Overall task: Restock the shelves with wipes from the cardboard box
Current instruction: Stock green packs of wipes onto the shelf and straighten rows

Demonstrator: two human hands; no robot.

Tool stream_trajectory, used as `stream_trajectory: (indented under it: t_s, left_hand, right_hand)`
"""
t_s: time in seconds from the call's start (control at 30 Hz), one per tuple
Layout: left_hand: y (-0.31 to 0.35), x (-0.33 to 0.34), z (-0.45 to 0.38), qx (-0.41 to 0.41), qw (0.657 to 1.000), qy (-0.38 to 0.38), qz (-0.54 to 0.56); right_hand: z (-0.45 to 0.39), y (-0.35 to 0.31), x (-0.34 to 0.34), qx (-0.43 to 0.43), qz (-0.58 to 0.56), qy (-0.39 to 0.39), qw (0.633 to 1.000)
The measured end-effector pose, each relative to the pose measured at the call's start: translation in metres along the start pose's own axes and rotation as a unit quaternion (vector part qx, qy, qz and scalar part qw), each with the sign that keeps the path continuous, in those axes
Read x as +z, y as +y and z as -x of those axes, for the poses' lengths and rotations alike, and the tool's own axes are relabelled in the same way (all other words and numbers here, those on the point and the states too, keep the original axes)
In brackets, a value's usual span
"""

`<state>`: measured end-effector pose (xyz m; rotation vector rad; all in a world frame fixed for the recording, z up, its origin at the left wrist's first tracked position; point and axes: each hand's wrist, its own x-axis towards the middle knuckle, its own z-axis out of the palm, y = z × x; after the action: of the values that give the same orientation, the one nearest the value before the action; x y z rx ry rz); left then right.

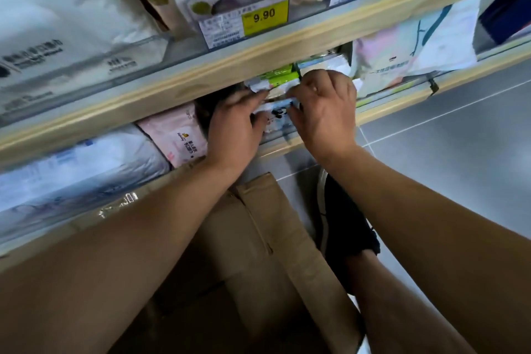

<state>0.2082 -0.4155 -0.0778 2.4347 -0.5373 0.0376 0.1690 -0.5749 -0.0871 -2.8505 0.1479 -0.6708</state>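
A small pack of wipes [274, 112], white and pale blue with a dark cartoon print, sits at the front of the lower wooden shelf [388, 107]. My left hand [234, 126] grips its left end and my right hand [324, 107] grips its right end. Green-topped packs [280, 74] stand just behind it on the same shelf. Under my forearms the brown cardboard box [258, 241] stands on the floor with its flaps open; its inside is dark and my arms hide most of it.
A pink pack [179, 138] and large white packs [71, 169] lie left of my hands. The upper shelf edge [230, 66] overhangs, carrying yellow price tags [264, 17]. A black shoe [347, 227] rests on the grey tiled floor [459, 152] right of the box.
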Motion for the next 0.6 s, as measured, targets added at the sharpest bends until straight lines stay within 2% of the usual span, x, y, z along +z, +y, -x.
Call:
stream_trajectory:
  t_s: [0.27,0.6]
  left_hand:
    - [0.006,-0.003,-0.01,-0.02,0.998,0.012,-0.063]
    - [0.016,0.004,-0.014,-0.02,0.993,0.047,-0.106]
  right_hand:
    - [-0.007,0.004,0.004,0.029,0.014,-0.001,0.999]
    - [0.002,0.016,-0.007,0.027,-0.044,0.01,0.999]
